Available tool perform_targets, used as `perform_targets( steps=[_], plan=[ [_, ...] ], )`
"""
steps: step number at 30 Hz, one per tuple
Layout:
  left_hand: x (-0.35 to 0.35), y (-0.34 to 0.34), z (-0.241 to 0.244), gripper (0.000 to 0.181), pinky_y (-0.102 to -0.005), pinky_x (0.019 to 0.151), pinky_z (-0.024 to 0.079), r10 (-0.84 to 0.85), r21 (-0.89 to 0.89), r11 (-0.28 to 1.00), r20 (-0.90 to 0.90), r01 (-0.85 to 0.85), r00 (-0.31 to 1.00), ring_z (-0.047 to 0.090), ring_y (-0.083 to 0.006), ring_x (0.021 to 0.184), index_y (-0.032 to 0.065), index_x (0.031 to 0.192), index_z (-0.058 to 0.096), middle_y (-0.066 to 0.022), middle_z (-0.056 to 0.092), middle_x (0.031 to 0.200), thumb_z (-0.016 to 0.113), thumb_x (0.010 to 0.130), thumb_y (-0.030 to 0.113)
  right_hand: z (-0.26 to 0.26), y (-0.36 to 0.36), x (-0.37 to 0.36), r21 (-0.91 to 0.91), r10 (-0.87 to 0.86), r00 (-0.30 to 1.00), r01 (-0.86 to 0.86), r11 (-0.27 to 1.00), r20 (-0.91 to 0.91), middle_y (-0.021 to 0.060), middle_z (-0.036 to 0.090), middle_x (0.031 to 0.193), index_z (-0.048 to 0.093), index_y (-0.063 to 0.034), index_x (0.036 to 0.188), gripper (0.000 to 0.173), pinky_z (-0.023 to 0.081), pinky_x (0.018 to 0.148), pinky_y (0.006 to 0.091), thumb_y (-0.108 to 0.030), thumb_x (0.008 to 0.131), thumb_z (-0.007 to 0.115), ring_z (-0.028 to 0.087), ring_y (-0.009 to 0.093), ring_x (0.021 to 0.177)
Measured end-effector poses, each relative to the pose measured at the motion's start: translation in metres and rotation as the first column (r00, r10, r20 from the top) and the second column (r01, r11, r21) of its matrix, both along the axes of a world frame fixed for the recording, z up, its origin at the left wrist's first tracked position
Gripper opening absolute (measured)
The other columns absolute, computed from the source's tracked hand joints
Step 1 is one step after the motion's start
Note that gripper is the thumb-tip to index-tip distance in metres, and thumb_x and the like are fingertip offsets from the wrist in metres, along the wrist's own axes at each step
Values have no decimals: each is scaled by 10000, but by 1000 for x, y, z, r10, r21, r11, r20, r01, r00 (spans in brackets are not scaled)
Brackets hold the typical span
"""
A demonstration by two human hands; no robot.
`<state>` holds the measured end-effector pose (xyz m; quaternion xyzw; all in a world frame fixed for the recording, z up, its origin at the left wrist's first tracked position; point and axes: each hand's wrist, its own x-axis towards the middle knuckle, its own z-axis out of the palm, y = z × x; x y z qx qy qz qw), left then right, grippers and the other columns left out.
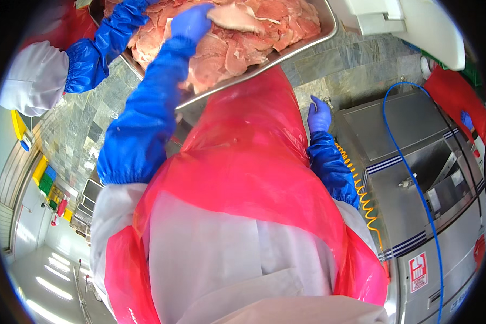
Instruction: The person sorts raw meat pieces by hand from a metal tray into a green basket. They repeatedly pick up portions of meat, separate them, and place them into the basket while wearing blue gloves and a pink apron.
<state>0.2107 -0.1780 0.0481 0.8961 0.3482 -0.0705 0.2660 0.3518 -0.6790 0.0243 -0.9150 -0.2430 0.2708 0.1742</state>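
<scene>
My left hand point(192, 22), in a purple-blue glove and blue sleeve cover, reaches over a metal tray point(333, 22) at the top of the view. Its fingers grip one end of a pale slice of raw meat point(237, 18). Below that slice, many thin pink slices of raw meat point(235, 52) lie heaped in the tray. My right hand point(319, 116), gloved alike, hangs at my side with nothing in it. Its thumb and fingers are apart, beside a stainless-steel machine.
A co-worker's blue sleeve point(91, 60) reaches to the tray from the left. The steel machine point(393, 125) stands at right, with a blue hose point(409, 170) and a coiled yellow hose point(362, 194). White equipment point(421, 28) is at upper right. Another person's red apron point(457, 101) shows beyond.
</scene>
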Motion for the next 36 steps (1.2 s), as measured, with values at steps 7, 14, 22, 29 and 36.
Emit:
perform_targets(
  steps=[7, 14, 22, 29, 36],
  plan=[
    [108, 31, 101, 307, -470, 880, 562, -139, 125, 985, 168, 119, 976, 710, -377, 1012, 124, 1190, 703, -206, 732, 1058, 599, 909, 194, -49, -171, -92, -424, -401, 894, 291, 858, -198, 142, 723, 1255, 714, -86, 1267, 329, 515, 1025, 367, -255, 1007, 606, 694, 272, 1163],
    [105, -23, 104, 838, -460, 1177, 378, -463, 295, 886, 527, 358, 712, 443, -418, 1416, 21, 1568, 340, -268, 435, 1547, 730, 869, 269, -88, -227, -155, -337, 45, 949, -154, 929, -311, 137, 729, 1209, 688, -87, 1269, 427, 538, 989, 451, -399, 1036, 514, 696, 325, 1098],
    [-136, -109, 64, 1136, -546, 1253, 193, 170, 342, 907, 239, -247, 956, 271, -479, 1498, 108, 1626, 272, -259, 280, 1642, 871, 719, 440, -64, -196, -133, -262, -436, 778, 351, 899, -452, 107, 718, 1283, 687, -103, 1311, 480, 494, 1049, 380, -453, 1000, 584, 674, 255, 1178],
    [-109, -106, -16, 1025, -530, 1240, 247, 281, 289, 908, 116, -303, 953, 402, -421, 1431, 117, 1544, 422, -206, 476, 1528, 856, 693, 492, -33, -198, -45, -485, -307, 902, 131, 865, -304, 147, 722, 1242, 706, -105, 1267, 463, 511, 1015, 402, -456, 1000, 565, 689, 312, 1130],
    [18, -70, -46, 384, -431, 1027, 493, 247, -141, 969, 588, -203, 770, 646, -366, 1159, 47, 1283, 658, -217, 684, 1233, 649, 916, 158, 53, -75, 108, -210, -112, 989, 91, 973, -91, 157, 704, 1271, 713, -115, 1269, 436, 502, 1041, 411, -424, 1006, 556, 665, 335, 1179]
  ],
)
